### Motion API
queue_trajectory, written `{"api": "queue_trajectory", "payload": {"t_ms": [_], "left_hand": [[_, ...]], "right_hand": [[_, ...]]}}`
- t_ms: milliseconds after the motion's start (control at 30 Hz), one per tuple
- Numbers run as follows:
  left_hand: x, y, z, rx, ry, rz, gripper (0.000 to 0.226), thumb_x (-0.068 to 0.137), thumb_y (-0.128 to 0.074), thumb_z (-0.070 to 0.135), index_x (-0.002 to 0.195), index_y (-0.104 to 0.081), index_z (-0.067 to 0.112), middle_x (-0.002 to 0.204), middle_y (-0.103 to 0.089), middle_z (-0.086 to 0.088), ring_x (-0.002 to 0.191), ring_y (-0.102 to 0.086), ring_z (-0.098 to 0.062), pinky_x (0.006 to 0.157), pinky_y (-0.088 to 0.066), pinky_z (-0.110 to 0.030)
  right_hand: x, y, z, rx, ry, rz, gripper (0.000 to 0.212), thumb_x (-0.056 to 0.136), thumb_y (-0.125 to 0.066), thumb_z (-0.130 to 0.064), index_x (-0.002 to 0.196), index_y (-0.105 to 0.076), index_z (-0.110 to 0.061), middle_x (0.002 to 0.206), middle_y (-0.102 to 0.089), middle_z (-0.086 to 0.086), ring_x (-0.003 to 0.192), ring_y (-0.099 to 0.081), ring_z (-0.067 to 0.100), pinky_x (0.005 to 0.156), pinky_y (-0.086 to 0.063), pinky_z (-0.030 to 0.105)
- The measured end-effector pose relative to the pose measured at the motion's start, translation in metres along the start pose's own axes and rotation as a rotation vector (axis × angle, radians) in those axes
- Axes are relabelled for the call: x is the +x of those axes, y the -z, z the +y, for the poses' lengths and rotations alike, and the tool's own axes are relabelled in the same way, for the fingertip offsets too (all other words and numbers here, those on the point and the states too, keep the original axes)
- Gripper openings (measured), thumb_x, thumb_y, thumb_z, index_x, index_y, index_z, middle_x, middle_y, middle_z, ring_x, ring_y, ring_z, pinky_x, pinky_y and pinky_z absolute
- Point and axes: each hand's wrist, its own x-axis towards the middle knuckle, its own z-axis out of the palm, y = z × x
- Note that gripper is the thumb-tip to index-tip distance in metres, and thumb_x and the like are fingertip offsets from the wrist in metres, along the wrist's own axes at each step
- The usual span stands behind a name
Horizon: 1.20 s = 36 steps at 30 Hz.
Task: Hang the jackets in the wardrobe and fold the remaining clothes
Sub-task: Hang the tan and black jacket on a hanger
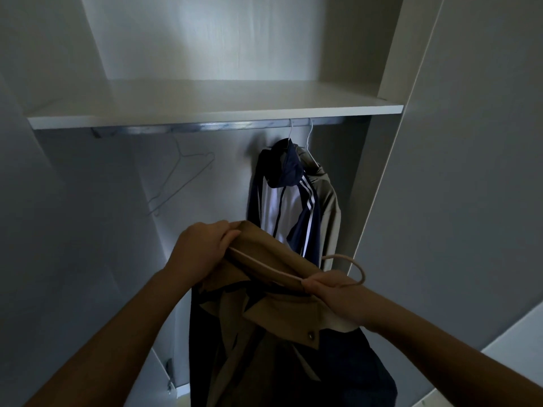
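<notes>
An open white wardrobe (pixel 88 201) fills the view. A flat white shelf (pixel 205 113) crosses it, and a silver metal rail (pixel 220 127) runs just beneath. In the hanging compartment below the rail, three things hang from it. Towards the left is a thin bare wire hanger (pixel 182 156), hanging tilted. On the right, on a wire hook, is a navy-and-white track jacket with striped sleeves (pixel 291 207). A pale grey-beige jacket (pixel 327 201) hangs on a second wire hook, pressed against the track jacket's right side and partly hidden by it.

The tan cotton jacket with a dark lining (pixel 264 318) is not on the rail. It is held up in front of the wardrobe opening, lower than the two hung jackets, and its body droops out of the bottom of the view. A round metal snap (pixel 310 335) shows on one flap. A cream plastic hanger (pixel 264 265) lies inside its collar opening, and the hanger's curved hook sticks out to the right.

The left grip (pixel 205 248), a bare hand, is closed. Its fingers and thumb pinch the tan jacket's shoulder over the hanger's left end. The right grip (pixel 332 292) is also closed, with its fingers curled round the hanger just below the hook, against the collar.
</notes>
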Motion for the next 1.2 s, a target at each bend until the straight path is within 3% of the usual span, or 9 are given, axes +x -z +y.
{"api": "queue_trajectory", "payload": {"t_ms": [167, 267, 333, 400, 533, 800, 900, 1000, 1200], "left_hand": [[-0.006, -0.002, 0.021, -0.082, -0.074, -0.023, 0.029, 0.1, -0.047, 0.031, 0.104, -0.067, 0.01, 0.088, -0.069, -0.011, 0.072, -0.06, -0.022, 0.075, -0.051, -0.036], [-0.008, -0.017, 0.067, -0.224, -0.302, -0.025, 0.02, 0.095, -0.052, 0.024, 0.085, -0.068, 0.015, 0.073, -0.067, -0.006, 0.059, -0.063, -0.019, 0.058, -0.05, -0.033], [0.001, -0.022, 0.065, -0.318, -0.157, 0.0, 0.033, 0.097, -0.052, 0.022, 0.064, -0.05, 0.027, 0.056, -0.051, 0.006, 0.048, -0.048, -0.005, 0.055, -0.037, -0.024], [0.002, -0.028, 0.051, -0.374, -0.011, -0.041, 0.043, 0.097, -0.052, 0.026, 0.059, -0.034, 0.03, 0.05, -0.039, 0.01, 0.045, -0.04, -0.003, 0.051, -0.029, -0.017], [0.002, -0.041, 0.044, -0.476, 0.04, -0.049, 0.042, 0.097, -0.052, 0.026, 0.058, -0.036, 0.026, 0.051, -0.041, 0.008, 0.048, -0.045, -0.003, 0.051, -0.034, -0.015], [0.016, -0.034, 0.038, -0.559, 0.148, 0.019, 0.043, 0.098, -0.049, 0.026, 0.056, -0.04, 0.02, 0.052, -0.041, 0.006, 0.049, -0.046, 0.0, 0.052, -0.036, -0.013], [0.032, -0.019, 0.02, -0.49, 0.081, 0.074, 0.029, 0.097, -0.047, 0.035, 0.072, -0.051, 0.022, 0.067, -0.054, 0.004, 0.059, -0.051, -0.004, 0.058, -0.042, -0.019], [0.046, -0.015, -0.015, -0.265, -0.009, -0.03, 0.019, 0.096, -0.051, 0.033, 0.108, -0.057, 0.019, 0.105, -0.055, 0.006, 0.094, -0.053, -0.009, 0.084, -0.044, -0.029], [0.037, -0.029, -0.054, -0.509, 0.102, -0.201, 0.029, 0.096, -0.054, 0.022, 0.124, -0.049, 0.027, 0.119, -0.058, 0.009, 0.109, -0.054, -0.002, 0.084, -0.037, -0.007]], "right_hand": [[0.009, 0.002, -0.011, 0.046, 0.08, 0.016, 0.027, 0.1, -0.044, -0.026, 0.085, -0.066, -0.021, 0.087, -0.061, 0.01, 0.086, -0.06, 0.024, 0.088, -0.049, 0.042], [0.03, -0.019, -0.031, 0.167, 0.202, -0.206, 0.026, 0.101, -0.043, -0.019, 0.101, -0.059, -0.038, 0.101, -0.066, -0.01, 0.104, -0.063, 0.016, 0.082, -0.051, 0.017], [0.039, -0.013, -0.023, 0.073, 0.039, -0.097, 0.027, 0.099, -0.044, -0.02, 0.078, -0.058, -0.027, 0.066, -0.057, -0.011, 0.064, -0.06, 0.011, 0.047, -0.039, 0.012], [0.038, 0.003, -0.007, 0.134, -0.153, -0.048, 0.03, 0.096, -0.046, -0.021, 0.068, -0.055, -0.02, 0.047, -0.043, -0.008, 0.038, -0.038, 0.009, 0.037, -0.026, 0.02], [0.043, 0.014, -0.004, 0.276, -0.15, -0.105, 0.036, 0.096, -0.044, -0.021, 0.061, -0.053, -0.019, 0.048, -0.038, -0.005, 0.04, -0.026, 0.01, 0.04, -0.016, 0.021], [0.053, 0.055, -0.013, 0.158, 0.062, -0.023, 0.021, 0.096, -0.055, -0.025, 0.088, -0.071, -0.015, 0.053, -0.053, -0.008, 0.041, -0.041, 0.003, 0.041, -0.032, 0.015], [0.055, 0.064, -0.016, 0.021, 0.093, -0.011, 0.022, 0.098, -0.051, -0.024, 0.089, -0.071, -0.022, 0.053, -0.059, -0.011, 0.041, -0.046, -0.001, 0.042, -0.036, 0.011], [0.061, 0.081, -0.02, -0.006, 0.067, 0.129, 0.028, 0.097, -0.052, -0.028, 0.078, -0.073, -0.025, 0.056, -0.06, -0.002, 0.048, -0.048, 0.007, 0.049, -0.038, 0.018], [0.059, 0.133, -0.034, 0.023, 0.125, 0.3, 0.038, 0.096, -0.054, -0.034, 0.066, -0.073, -0.021, 0.037, -0.043, -0.01, 0.034, -0.035, 0.001, 0.039, -0.03, 0.011]]}}
